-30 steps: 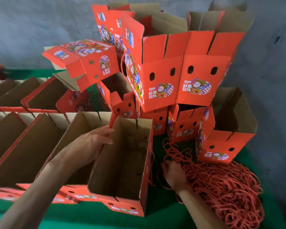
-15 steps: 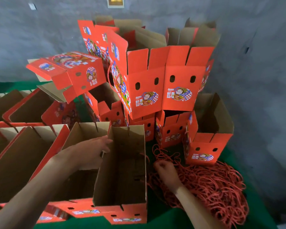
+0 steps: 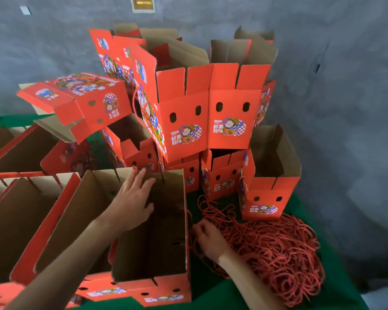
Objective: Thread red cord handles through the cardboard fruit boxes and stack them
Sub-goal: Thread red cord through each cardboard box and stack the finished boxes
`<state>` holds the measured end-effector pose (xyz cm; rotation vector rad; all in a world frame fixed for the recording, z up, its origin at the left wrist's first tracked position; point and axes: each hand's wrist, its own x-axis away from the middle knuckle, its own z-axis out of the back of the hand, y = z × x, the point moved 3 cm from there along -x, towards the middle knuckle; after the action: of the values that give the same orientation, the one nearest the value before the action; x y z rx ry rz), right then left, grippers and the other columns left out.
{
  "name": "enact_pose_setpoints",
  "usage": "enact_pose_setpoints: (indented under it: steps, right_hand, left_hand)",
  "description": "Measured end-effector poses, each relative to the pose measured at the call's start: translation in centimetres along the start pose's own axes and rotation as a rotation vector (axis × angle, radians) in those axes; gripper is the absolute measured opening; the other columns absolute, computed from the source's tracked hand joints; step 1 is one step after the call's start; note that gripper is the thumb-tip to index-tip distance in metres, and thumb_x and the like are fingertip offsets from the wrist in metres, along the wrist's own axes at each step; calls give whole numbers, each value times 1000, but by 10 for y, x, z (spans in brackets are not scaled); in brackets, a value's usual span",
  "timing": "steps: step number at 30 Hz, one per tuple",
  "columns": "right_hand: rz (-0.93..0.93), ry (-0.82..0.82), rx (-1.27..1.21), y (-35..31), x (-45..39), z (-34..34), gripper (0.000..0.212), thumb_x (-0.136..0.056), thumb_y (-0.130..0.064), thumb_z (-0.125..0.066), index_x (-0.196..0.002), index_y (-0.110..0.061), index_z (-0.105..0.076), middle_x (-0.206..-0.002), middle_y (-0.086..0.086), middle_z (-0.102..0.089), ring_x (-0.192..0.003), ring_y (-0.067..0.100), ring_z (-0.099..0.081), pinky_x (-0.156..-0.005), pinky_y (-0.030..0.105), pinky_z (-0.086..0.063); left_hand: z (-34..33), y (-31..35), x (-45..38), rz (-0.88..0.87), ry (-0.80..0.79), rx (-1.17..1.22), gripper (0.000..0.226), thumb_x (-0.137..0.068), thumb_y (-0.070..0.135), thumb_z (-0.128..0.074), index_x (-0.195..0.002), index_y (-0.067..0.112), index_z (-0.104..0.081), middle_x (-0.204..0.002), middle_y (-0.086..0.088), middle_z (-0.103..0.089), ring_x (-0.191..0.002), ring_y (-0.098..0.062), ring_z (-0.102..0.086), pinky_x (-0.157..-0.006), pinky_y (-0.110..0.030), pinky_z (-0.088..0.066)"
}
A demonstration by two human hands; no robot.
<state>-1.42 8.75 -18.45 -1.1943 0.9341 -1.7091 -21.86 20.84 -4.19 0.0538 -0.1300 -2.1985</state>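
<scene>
Left hand (image 3: 130, 202) grip: fingers lying straight over the inside wall of the open box (image 3: 152, 242), holding nothing. Right hand (image 3: 208, 239) grip: curling into the red cord pile (image 3: 278, 249) beside that box on the green surface (image 3: 211, 294). Stacked boxes (image 3: 208, 113) are standing behind.

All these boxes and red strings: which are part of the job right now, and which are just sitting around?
In use: open box under left hand; red cord pile, right hand in it; stacked boxes.
Just there: green cloth, wall plaque.
</scene>
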Motion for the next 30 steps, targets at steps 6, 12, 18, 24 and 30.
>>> enact_pose_setpoints:
  steps: [6,12,18,24,30]
  right_hand:
    - [-355,-403,453,8,24,-6,19,-109,-17,-43,-120,-14,-58,-81,-4,-64,-58,9,-65,-40,18,-48]
    - [-486,-584,295,15,43,-5,38,-89,-5,-53,-122,7,-69,-111,28,-73,-57,18,-54,-57,27,-42]
    - [-555,-396,38,23,40,7,22,-104,-14,-42,-104,-3,-61,-97,24,-64,-52,20,-54,-46,28,-47]
    - [-487,-147,-92,18,23,28,22,-106,-9,-43,-108,-1,-63,-60,7,-57,-43,15,-54,-46,29,-55]
    - [-104,428,-408,16,14,66,25,-105,-3,-50,-86,-5,-65,-84,10,-63,-82,23,-59,-76,31,-46]
  left_hand:
    - [9,8,-56,-6,-58,-95,94,-80,54,-75,-155,31,-24,-165,-2,-22,-151,-30,-22,-122,-53,-20]
    - [5,26,-90,109,-2,-67,33,-97,51,-55,-120,28,-62,-113,2,-70,-97,-21,-69,-85,-40,-57]
    - [-4,17,-91,205,65,76,28,-101,41,-50,-120,22,-58,-117,-8,-66,-102,-33,-67,-86,-48,-57]
    - [-9,12,-94,358,122,154,24,-105,35,-43,-111,12,-48,-109,-16,-65,-100,-41,-65,-85,-48,-54]
    - [-7,-11,-105,520,19,98,25,-98,17,-51,-114,3,-63,-113,-19,-67,-104,-41,-66,-84,-45,-53]
